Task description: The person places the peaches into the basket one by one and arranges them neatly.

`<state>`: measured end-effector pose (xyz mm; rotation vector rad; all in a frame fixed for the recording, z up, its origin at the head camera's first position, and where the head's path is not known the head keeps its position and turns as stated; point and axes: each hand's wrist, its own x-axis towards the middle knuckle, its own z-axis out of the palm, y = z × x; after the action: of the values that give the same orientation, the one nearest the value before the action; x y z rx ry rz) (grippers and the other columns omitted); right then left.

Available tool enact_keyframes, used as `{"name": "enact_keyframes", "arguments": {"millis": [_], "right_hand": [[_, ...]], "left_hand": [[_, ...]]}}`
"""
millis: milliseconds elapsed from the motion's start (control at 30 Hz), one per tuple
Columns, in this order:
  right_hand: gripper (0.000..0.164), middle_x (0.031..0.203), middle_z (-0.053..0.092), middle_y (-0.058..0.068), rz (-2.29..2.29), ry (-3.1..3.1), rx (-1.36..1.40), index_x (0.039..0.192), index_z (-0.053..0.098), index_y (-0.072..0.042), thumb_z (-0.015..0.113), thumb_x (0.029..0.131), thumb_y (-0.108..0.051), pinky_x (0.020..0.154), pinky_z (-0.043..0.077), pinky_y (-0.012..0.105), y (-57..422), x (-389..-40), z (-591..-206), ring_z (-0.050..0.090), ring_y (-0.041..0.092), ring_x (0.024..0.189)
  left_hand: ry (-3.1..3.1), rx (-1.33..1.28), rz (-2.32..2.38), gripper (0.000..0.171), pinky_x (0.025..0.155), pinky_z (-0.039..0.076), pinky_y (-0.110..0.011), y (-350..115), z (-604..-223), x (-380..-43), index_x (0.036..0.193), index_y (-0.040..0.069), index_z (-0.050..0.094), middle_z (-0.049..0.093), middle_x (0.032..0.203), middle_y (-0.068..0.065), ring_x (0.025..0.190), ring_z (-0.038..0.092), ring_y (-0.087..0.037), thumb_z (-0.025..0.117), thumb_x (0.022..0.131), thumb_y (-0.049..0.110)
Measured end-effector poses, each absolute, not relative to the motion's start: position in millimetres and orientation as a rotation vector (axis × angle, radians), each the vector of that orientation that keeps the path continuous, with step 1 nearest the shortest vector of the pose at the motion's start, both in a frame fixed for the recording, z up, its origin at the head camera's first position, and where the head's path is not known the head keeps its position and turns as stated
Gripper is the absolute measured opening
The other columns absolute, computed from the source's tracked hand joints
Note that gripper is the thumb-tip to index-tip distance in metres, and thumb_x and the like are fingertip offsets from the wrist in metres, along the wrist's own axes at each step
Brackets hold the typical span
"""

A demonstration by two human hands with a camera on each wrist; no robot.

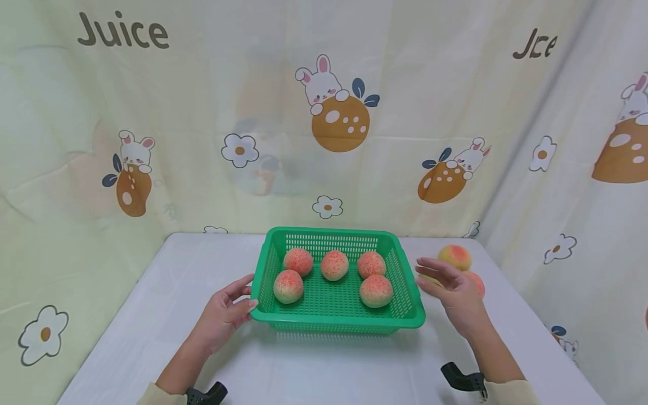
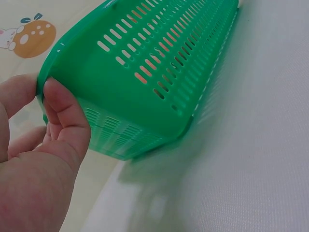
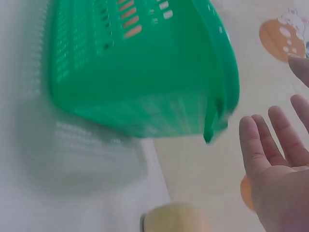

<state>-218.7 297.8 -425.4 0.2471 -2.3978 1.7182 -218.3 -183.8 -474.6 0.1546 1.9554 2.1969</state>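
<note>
A green plastic basket [image 1: 334,322] with slotted walls stands in the middle of the white table. Several pinkish-red peaches [image 1: 334,265] lie inside, towards its left, back and right. My left hand [image 1: 226,315] pinches the basket's left rim between thumb and fingers; the left wrist view shows this grip [image 2: 53,125] at the rim's corner. To the right of the basket, my right hand [image 1: 453,292] holds nothing, its fingers extended and a gap between them and the rim. In the right wrist view those fingers [image 3: 276,145] are apart from the green wall.
Behind my right hand sit a yellow-red peach [image 1: 455,257] and a pinker one [image 1: 475,284], the latter partly hidden by the hand. A printed curtain [image 1: 273,101] hangs along the table's back and sides.
</note>
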Motion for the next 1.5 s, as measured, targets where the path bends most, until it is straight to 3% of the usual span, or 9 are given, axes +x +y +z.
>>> {"name": "enact_keyframes", "arguments": {"millis": [133, 300, 700, 900, 1100, 1233, 1333, 1400, 1500], "right_hand": [[0.051, 0.128, 0.069, -0.015, 1.759, -2.331, 0.248, 0.143, 0.055, 0.0, 0.071, 0.097, -0.016, 0.088, 0.057, 0.015, 309, -217, -428, 0.066, 0.001, 0.118], [0.051, 0.133, 0.069, -0.006, 1.684, -2.335, 0.153, 0.142, 0.058, -0.004, 0.073, 0.096, -0.022, 0.09, 0.052, 0.008, 321, -214, -431, 0.063, -0.003, 0.117], [0.047, 0.118, 0.072, -0.016, 1.67, -2.244, -0.015, 0.137, 0.063, -0.006, 0.077, 0.093, -0.018, 0.085, 0.052, 0.005, 358, -220, -448, 0.065, -0.007, 0.109], [0.047, 0.113, 0.069, -0.026, 1.534, -2.277, -0.154, 0.136, 0.064, -0.009, 0.076, 0.094, -0.024, 0.082, 0.049, 0.002, 385, -228, -457, 0.06, -0.011, 0.108], [0.05, 0.113, 0.068, -0.026, 1.542, -2.236, -0.324, 0.138, 0.064, -0.011, 0.077, 0.093, -0.029, 0.079, 0.047, -0.001, 401, -235, -464, 0.058, -0.012, 0.106], [0.052, 0.119, 0.067, -0.021, 1.525, -2.236, -0.45, 0.138, 0.065, -0.013, 0.077, 0.092, -0.034, 0.077, 0.047, -0.001, 408, -240, -471, 0.058, -0.002, 0.111], [0.057, 0.137, 0.062, -0.01, 1.463, -2.31, -0.538, 0.141, 0.063, -0.017, 0.075, 0.091, -0.043, 0.083, 0.05, 0.004, 413, -245, -478, 0.055, 0.015, 0.126], [0.06, 0.152, 0.053, -0.003, 1.425, -2.384, -0.566, 0.144, 0.06, -0.021, 0.072, 0.092, -0.048, 0.096, 0.052, 0.013, 417, -248, -482, 0.048, 0.027, 0.137], [0.065, 0.166, 0.036, 0.006, 1.395, -2.491, -0.55, 0.151, 0.052, -0.024, 0.068, 0.094, -0.051, 0.111, 0.05, 0.037, 423, -254, -487, 0.04, 0.037, 0.145]], "left_hand": [[1.944, 0.161, 2.2, 0.069, 0.087, 0.061, -0.027, -184, -474, -217, 0.158, 0.012, 0.039, 0.048, 0.129, -0.014, 0.096, 0.068, -0.014, 0.07, 0.097, 0.009], [1.941, 0.166, 2.201, 0.068, 0.087, 0.061, -0.026, -183, -473, -216, 0.158, 0.011, 0.038, 0.047, 0.129, -0.014, 0.096, 0.067, -0.014, 0.069, 0.097, 0.008], [1.906, 0.194, 2.228, 0.069, 0.084, 0.061, -0.024, -186, -476, -218, 0.158, 0.008, 0.037, 0.049, 0.129, -0.014, 0.094, 0.067, -0.011, 0.069, 0.096, 0.006], [1.911, 0.206, 2.225, 0.069, 0.084, 0.061, -0.024, -186, -476, -218, 0.158, 0.008, 0.036, 0.049, 0.128, -0.012, 0.094, 0.067, -0.011, 0.068, 0.097, 0.007], [1.914, 0.199, 2.222, 0.069, 0.085, 0.061, -0.025, -186, -476, -218, 0.158, 0.009, 0.036, 0.049, 0.128, -0.012, 0.094, 0.067, -0.011, 0.068, 0.097, 0.007], [1.917, 0.181, 2.216, 0.069, 0.085, 0.061, -0.025, -185, -476, -218, 0.158, 0.01, 0.037, 0.049, 0.128, -0.013, 0.093, 0.067, -0.011, 0.069, 0.097, 0.007], [1.922, 0.167, 2.21, 0.069, 0.085, 0.061, -0.025, -184, -475, -218, 0.158, 0.011, 0.038, 0.049, 0.129, -0.014, 0.093, 0.067, -0.011, 0.069, 0.097, 0.008], [1.925, 0.162, 2.208, 0.068, 0.085, 0.061, -0.025, -184, -475, -218, 0.158, 0.012, 0.038, 0.049, 0.13, -0.014, 0.093, 0.067, -0.011, 0.069, 0.097, 0.008], [1.93, 0.169, 2.206, 0.068, 0.085, 0.062, -0.026, -183, -475, -219, 0.158, 0.012, 0.038, 0.048, 0.132, -0.016, 0.094, 0.068, -0.012, 0.069, 0.097, 0.009]]}}
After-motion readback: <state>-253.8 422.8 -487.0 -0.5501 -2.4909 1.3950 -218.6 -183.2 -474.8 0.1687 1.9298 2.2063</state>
